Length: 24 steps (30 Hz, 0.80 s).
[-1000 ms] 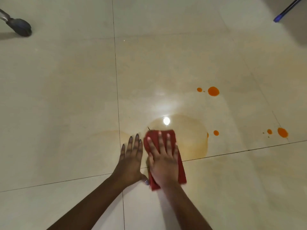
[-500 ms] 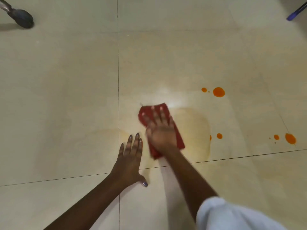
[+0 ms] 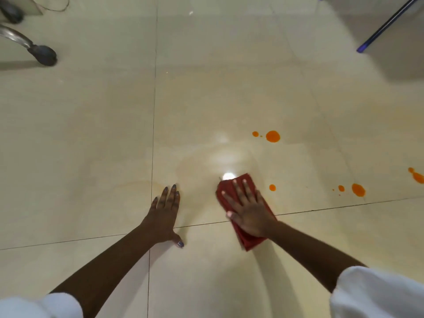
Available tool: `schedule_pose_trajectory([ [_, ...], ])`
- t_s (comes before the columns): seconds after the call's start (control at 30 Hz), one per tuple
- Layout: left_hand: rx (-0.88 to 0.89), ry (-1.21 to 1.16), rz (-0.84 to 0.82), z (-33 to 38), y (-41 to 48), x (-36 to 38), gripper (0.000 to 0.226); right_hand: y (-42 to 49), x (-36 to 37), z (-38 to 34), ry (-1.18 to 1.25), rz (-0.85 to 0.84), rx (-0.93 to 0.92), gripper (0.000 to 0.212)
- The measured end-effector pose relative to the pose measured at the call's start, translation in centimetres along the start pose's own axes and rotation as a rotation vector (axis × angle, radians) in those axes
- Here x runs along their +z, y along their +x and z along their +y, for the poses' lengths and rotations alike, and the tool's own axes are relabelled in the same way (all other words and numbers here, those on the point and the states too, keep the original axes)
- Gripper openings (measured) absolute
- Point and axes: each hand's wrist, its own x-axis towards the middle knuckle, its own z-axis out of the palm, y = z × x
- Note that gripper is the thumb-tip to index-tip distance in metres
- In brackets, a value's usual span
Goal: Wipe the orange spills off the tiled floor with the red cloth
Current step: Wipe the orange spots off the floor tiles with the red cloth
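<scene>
My right hand (image 3: 249, 208) lies flat with spread fingers on the folded red cloth (image 3: 250, 241), pressing it to the cream tiled floor (image 3: 91, 134) across a grout line. My left hand (image 3: 165, 212) rests flat on the floor to the cloth's left, holding nothing. A small orange drop (image 3: 272, 187) sits just right of the cloth. A larger orange spot (image 3: 272, 136) with a small one beside it lies farther ahead. More orange spots (image 3: 358, 189) lie far to the right. A faint pale-orange smear (image 3: 202, 164) covers the tile ahead of the cloth.
A chair leg with a dark caster (image 3: 43, 55) stands at the far left. A blue pole (image 3: 385, 26) slants down at the far right, next to a shadowed area. My white sleeves (image 3: 376, 294) fill the lower corners.
My right hand has slid the red cloth back toward me and to the right, away from my left hand. The left hand has stayed flat on the floor.
</scene>
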Motion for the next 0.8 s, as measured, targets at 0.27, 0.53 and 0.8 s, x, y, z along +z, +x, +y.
schedule_pose_trajectory([
  [0.27, 0.095, 0.062, -0.017, 3.4, -3.2, -3.5, 0.105, -8.7, 2.2, -0.2, 0.103, 0.031, 0.124, 0.058],
  [0.53, 0.145, -0.059, -0.017, 6.5, 1.2, -2.9, 0.102, -2.2, 0.5, 9.7, 0.177, 0.140, 0.473, 0.061],
  [0.8, 0.205, -0.033, 0.090, 7.1, 5.7, -3.4, 0.111, -4.4, 2.1, 1.5, 0.112, 0.219, 0.019, 0.055],
])
